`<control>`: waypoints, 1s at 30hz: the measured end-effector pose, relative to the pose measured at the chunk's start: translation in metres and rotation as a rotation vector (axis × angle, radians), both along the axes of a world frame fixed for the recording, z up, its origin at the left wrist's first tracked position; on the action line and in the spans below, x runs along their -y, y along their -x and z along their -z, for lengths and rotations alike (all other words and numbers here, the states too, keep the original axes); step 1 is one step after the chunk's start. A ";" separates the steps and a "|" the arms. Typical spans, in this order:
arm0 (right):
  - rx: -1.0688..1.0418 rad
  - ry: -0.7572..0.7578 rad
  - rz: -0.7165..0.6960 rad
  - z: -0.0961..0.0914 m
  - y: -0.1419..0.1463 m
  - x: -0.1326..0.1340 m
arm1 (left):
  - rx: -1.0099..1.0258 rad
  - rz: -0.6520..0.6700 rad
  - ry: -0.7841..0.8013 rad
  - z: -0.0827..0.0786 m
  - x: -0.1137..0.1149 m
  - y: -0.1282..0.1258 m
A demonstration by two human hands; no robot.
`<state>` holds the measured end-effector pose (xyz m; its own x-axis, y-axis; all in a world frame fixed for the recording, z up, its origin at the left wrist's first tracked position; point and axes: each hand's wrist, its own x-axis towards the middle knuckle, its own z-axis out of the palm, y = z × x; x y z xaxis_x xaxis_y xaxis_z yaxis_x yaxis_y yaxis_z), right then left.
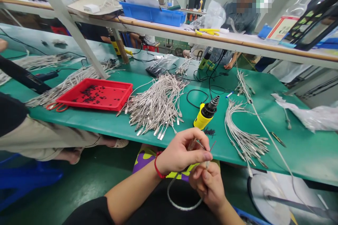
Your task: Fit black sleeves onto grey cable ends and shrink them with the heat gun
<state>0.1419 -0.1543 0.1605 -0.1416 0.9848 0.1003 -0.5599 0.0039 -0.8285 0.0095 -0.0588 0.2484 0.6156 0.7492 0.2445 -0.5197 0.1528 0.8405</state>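
In the head view I hold one grey cable over my lap, its length hanging in a loop below my hands. My left hand, with a red band at the wrist, is closed, with thumb and forefinger pinching near the cable's end. A thin reddish wire sticks up beside those fingertips. Just below, my right hand is closed around the cable close to that end. The other cable end is partly hidden by my left hand. A yellow hot air gun stands nozzle up on the green table beyond my hands.
A large cable bundle lies left of the gun, a smaller bundle right. Small black pieces fill part of a red tray. A shelf crosses above the table. Another person's leg is at left; a reel stands lower right.
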 end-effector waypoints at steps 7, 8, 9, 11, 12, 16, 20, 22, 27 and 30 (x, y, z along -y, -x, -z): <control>0.020 -0.003 0.014 0.003 0.001 -0.001 | -0.092 -0.071 -0.041 -0.008 0.006 0.001; 0.017 -0.004 0.014 0.003 0.002 -0.001 | -0.099 -0.069 -0.028 -0.009 0.006 0.001; 0.014 -0.006 0.014 0.003 0.002 -0.001 | -0.103 -0.067 -0.013 -0.009 0.006 0.002; 0.010 -0.008 0.014 0.003 0.003 -0.002 | -0.108 -0.063 0.008 -0.008 0.006 0.002; 0.010 -0.009 0.016 0.002 0.003 -0.002 | -0.110 -0.062 0.010 -0.008 0.006 0.002; 0.015 -0.008 0.014 0.003 0.002 -0.001 | -0.094 -0.067 -0.006 -0.008 0.006 0.002; 0.013 0.001 0.011 0.006 0.003 -0.001 | -0.078 -0.075 -0.024 -0.009 0.006 0.002; 0.014 0.010 0.009 0.006 0.003 -0.001 | -0.087 -0.079 -0.023 -0.010 0.007 0.002; 0.008 0.015 0.009 0.006 0.003 -0.001 | -0.093 -0.079 -0.031 -0.010 0.007 0.003; 0.001 0.013 0.005 0.007 0.003 -0.002 | -0.112 -0.091 -0.027 -0.011 0.008 0.003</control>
